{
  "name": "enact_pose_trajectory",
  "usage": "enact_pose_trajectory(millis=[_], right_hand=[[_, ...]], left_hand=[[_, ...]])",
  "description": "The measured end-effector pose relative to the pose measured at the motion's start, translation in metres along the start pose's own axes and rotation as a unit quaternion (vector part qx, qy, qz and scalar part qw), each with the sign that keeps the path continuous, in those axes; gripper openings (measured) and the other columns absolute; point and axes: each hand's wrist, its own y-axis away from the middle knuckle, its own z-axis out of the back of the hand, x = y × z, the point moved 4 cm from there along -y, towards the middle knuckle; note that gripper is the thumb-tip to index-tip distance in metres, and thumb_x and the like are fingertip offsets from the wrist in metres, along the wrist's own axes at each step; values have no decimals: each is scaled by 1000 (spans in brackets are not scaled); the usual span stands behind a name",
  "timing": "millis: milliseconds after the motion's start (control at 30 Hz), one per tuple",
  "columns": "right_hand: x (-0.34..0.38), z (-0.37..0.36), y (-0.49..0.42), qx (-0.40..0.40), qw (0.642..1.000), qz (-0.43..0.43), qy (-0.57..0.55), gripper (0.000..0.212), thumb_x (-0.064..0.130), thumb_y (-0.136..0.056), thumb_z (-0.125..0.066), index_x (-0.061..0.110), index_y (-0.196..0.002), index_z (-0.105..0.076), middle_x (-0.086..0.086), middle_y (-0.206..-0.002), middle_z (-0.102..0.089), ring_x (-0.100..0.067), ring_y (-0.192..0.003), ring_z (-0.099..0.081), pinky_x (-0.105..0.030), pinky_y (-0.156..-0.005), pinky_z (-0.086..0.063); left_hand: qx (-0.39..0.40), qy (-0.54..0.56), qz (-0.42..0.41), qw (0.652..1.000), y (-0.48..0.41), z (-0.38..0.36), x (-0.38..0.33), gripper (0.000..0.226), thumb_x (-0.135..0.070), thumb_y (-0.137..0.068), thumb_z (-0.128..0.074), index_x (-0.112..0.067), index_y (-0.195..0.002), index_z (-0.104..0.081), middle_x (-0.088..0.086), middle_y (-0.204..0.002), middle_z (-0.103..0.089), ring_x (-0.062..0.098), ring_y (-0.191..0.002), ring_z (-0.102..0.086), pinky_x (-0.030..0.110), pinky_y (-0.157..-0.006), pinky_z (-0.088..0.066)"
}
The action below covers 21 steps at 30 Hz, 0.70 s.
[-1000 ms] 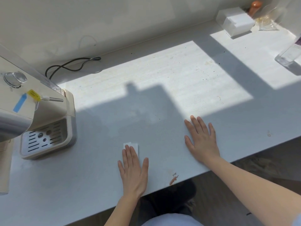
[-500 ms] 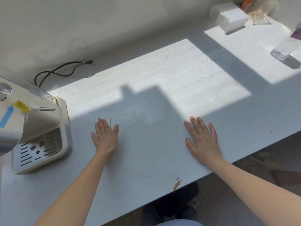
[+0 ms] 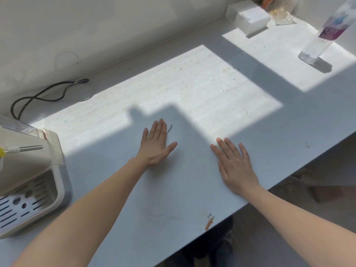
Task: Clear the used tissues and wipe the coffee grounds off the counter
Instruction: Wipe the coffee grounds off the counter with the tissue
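Note:
My left hand (image 3: pixel 156 145) lies flat, palm down, on the grey counter (image 3: pixel 173 189), fingers straight and close together at the edge of the sunlit patch. No tissue shows around it; whatever is under the palm is hidden. A short dark streak (image 3: pixel 169 129) lies just right of its fingertips. My right hand (image 3: pixel 237 164) rests flat near the counter's front edge, fingers spread, holding nothing. Tiny dark specks (image 3: pixel 238 69) and faint rings dot the sunlit area. A brown smear (image 3: pixel 210 222) sits at the front edge.
A beige coffee machine (image 3: pixel 32 180) with a slotted drip tray stands at the left, its black cable (image 3: pixel 48 93) looped by the wall. At the back right are a white box (image 3: pixel 250 18) and a clear bottle (image 3: pixel 323 33). The counter drops off at the right front.
My left hand slid from the front edge up and left, then right to the centre. The white tissue seen under its fingers went with it and no longer shows. My right hand stayed put.

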Motion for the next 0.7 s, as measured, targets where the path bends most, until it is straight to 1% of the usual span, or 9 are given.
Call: enact_pose_trajectory(millis=[67, 133, 233, 333, 400, 467, 567, 633, 700], right_hand=[[1, 1, 0, -9, 1000, 3, -18, 58, 29, -90, -15, 25, -147, -23, 3, -158, -19, -15, -146, -8, -45, -118, -1], [1, 3, -1, -18, 999, 3, -35, 56, 25, -91, -20, 23, -146, -26, 2, -157, -22, -15, -146, -10, -46, -118, -2], [2, 6, 1, -35, 998, 7, -60, 53, 15, -93, -35, 21, -145, -28, 1, -156, -26, -16, -145, -14, -47, -119, -5], [2, 10, 3, -55, 994, 25, -86, 57, 8, -90, -41, 22, -144, -29, 3, -155, -27, -14, -143, -23, -50, -118, -8], [6, 15, 6, -68, 990, 67, -106, 56, 4, -87, -46, 19, -140, -35, 0, -152, -33, -17, -138, -33, -51, -116, -16], [13, 18, 13, -67, 979, 134, -138, 50, 1, -85, -50, 14, -133, -45, -4, -147, -42, -22, -133, -42, -51, -112, -27], [27, 12, 37, -51, 961, 219, -163, 35, 5, -87, -55, 14, -121, -58, -7, -135, -55, -23, -124, -52, -49, -110, -32], [33, 5, 55, -54, 954, 241, -173, 26, 13, -90, -56, 15, -115, -62, -6, -127, -60, -21, -118, -55, -45, -111, -31], [34, 2, 65, -51, 952, 242, -182, 23, 17, -92, -55, 17, -114, -63, -4, -125, -61, -19, -120, -54, -42, -111, -29]], left_hand=[[14, -12, -55, 998, 5, -10, -22, 81, -66, -88, -14, -20, -146, 19, -6, -156, 25, 6, -138, 31, 37, -114, 19], [22, -20, -91, 995, 14, -21, -43, 83, -69, -85, -11, -21, -147, 18, -7, -156, 24, 5, -139, 29, 36, -115, 19], [23, -21, -114, 993, 32, -33, -62, 82, -69, -85, -11, -23, -147, 17, -9, -155, 23, 4, -139, 28, 36, -116, 17], [20, -16, -126, 992, 57, -46, -77, 79, -68, -87, -11, -25, -147, 18, -10, -156, 23, 2, -138, 29, 35, -116, 17], [16, -7, -136, 991, 76, -56, -89, 78, -67, -88, -12, -26, -147, 16, -11, -156, 22, 1, -138, 29, 33, -115, 19], [19, 10, -140, 990, 94, -64, -99, 76, -65, -88, -13, -26, -149, 12, -11, -157, 19, 1, -139, 27, 32, -115, 19], [14, 21, -140, 990, 122, -77, -113, 74, -62, -89, -15, -23, -150, 3, -9, -158, 13, 2, -140, 25, 30, -114, 20], [10, 26, -141, 990, 140, -85, -122, 73, -61, -90, -16, -22, -150, -1, -8, -158, 10, 2, -141, 24, 31, -114, 20], [8, 50, -133, 990, 152, -91, -126, 71, -60, -91, -18, -24, -150, -3, -8, -159, 7, 1, -141, 21, 31, -115, 18]])
